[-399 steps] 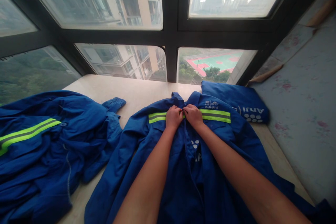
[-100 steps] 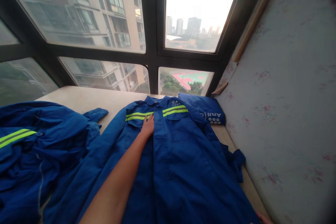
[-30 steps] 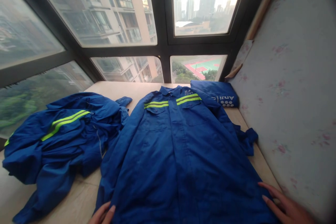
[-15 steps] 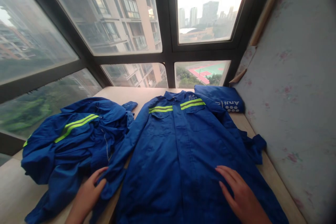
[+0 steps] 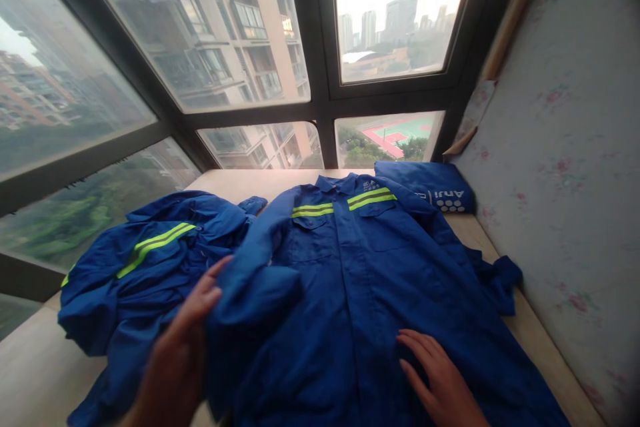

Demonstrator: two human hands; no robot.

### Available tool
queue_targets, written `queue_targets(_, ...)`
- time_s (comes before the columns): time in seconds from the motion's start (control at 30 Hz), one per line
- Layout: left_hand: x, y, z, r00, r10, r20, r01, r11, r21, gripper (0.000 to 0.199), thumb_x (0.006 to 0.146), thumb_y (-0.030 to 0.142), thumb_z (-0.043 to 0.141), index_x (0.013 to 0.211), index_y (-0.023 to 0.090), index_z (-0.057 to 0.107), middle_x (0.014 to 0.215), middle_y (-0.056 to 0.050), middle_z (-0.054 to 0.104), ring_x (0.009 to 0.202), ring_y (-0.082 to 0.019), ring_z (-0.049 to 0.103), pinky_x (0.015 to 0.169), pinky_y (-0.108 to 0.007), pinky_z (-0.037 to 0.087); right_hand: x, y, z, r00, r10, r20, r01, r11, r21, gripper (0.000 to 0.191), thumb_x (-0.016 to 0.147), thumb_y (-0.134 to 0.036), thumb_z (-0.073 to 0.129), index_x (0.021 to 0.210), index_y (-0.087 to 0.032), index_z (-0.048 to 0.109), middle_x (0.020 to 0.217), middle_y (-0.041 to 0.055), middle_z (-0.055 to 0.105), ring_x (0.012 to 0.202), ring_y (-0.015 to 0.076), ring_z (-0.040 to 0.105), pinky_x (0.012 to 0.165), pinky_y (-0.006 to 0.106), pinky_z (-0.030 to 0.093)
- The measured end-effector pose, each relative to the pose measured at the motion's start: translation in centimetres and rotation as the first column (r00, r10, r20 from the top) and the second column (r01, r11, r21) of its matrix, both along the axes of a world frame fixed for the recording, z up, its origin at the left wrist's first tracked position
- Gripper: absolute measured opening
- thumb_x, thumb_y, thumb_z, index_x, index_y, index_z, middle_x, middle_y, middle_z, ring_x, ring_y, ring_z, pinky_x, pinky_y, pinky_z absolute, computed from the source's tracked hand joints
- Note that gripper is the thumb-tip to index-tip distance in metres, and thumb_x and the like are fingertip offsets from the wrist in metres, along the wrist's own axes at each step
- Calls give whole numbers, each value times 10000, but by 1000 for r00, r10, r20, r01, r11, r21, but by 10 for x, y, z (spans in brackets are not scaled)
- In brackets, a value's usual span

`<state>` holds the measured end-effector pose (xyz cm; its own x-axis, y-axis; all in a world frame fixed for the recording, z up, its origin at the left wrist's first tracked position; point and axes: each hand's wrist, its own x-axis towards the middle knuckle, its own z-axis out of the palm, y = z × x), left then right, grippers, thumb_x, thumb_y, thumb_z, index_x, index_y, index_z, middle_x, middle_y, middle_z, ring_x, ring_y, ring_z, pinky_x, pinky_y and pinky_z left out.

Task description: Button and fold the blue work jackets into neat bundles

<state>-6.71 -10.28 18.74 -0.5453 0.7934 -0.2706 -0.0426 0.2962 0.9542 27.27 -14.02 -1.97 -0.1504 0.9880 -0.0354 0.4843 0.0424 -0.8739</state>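
Observation:
A blue work jacket [image 5: 365, 267] with yellow-green reflective stripes lies spread front side up, collar toward the window. My left hand [image 5: 183, 340], blurred by motion, is at the raised left-side sleeve of this jacket, which bends over toward its front. Its thumb and finger show along the sleeve's edge; the other fingers are hidden or blurred, so its grip is unclear. My right hand [image 5: 440, 377] rests on the lower front of the jacket with its fingers apart, holding nothing.
A second blue jacket [image 5: 145, 280] lies crumpled at the left. A folded blue bundle [image 5: 425, 183] with white lettering sits at the back right. Windows [image 5: 405, 13] rise behind the pale ledge [image 5: 235, 180], and a flowered wall [image 5: 560, 180] stands at the right.
The left-side sleeve has been lifted and moved up and to the right, along with my left hand. My right hand has shifted slightly down and left. The view has tilted a little.

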Motion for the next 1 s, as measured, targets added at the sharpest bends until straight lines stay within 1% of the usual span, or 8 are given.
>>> queue_targets(0.07, 53, -13, -36, 910, -213, 356, 212, 976, 40, 904, 554, 405, 793, 1405, 305, 506, 1250, -66, 677, 1181, -384, 600, 928, -469, 540, -6, -1, 9, 966, -118, -230, 80, 983, -168, 473, 909, -555, 535, 1205, -222, 693, 1286, 109, 658, 1227, 307, 587, 1067, 457, 470)
queue_targets(0.13, 97, -30, -90, 705, -329, 628, 375, 925, 62, 870, 544, 300, 822, 1364, 328, 531, 1322, -98, 620, 1225, -369, 580, 980, -456, 503, -14, -1, 16, 875, -256, -410, 109, 931, -349, 606, 916, -651, 451, 1283, -206, 635, 1326, 117, 634, 1249, 307, 575, 1034, 445, 499)
queue_targets(0.2, 125, -47, -144, 554, -286, 782, 419, 907, 35, 798, 530, 244, 826, 1284, 297, 569, 1320, -130, 609, 1245, -357, 568, 1008, -461, 468, -20, -1, 20, 827, -335, -452, 123, 892, -436, 696, 880, -709, 467, 1337, -198, 587, 1391, 110, 587, 1319, 305, 512, 1076, 438, 458)
queue_targets(0.3, 133, -60, -194, 548, -141, 824, 371, 924, -89, 677, 535, 261, 825, 1175, 243, 603, 1273, -167, 631, 1227, -357, 584, 1038, -465, 439, -26, 2, 24, 859, -352, -371, 174, 883, -435, 795, 767, -731, 613, 1348, -189, 575, 1443, 99, 538, 1397, 311, 411, 1166, 431, 337)
queue_targets(0.5, 81, -33, -171, 807, -87, 584, 145, 988, -53, 450, 727, 274, 757, 1147, 183, 623, 1289, -176, 626, 1232, -304, 593, 1079, -394, 436, -22, 9, 22, 873, -322, -366, 149, 891, -428, 716, 836, -670, 564, 1381, -206, 546, 1475, 80, 504, 1414, 307, 384, 1176, 452, 310)
queue_targets(0.63, 43, 5, -155, 942, 5, 336, -16, 999, 28, 362, 796, 177, 699, 1149, 202, 622, 1356, -127, 590, 1281, -263, 552, 1121, -378, 400, -21, 12, 14, 977, -133, -166, 91, 967, -237, 752, 795, -531, 649, 1449, -206, 471, 1523, 102, 434, 1406, 303, 398, 1158, 434, 345)
queue_targets(0.8, 19, 55, -158, 923, 95, 373, -129, 989, 67, 287, 823, 67, 650, 1084, 184, 624, 1229, -111, 662, 1202, -215, 610, 1094, -352, 438, -14, 15, 15, 985, -103, 142, 100, 995, 27, 372, 849, -407, 575, 1124, -202, 719, 1346, 112, 595, 1276, 322, 532, 1109, 444, 401)
queue_targets(1.0, 11, 109, -158, 864, 68, 499, -105, 993, 47, 125, 901, 144, 595, 1008, 133, 658, 1013, -128, 736, 1015, -212, 698, 943, -333, 543, -12, 29, 26, 984, -129, -124, 105, 977, -184, 424, 895, -545, 519, 1059, -220, 735, 1096, 103, 734, 1079, 317, 654, 985, 426, 489)
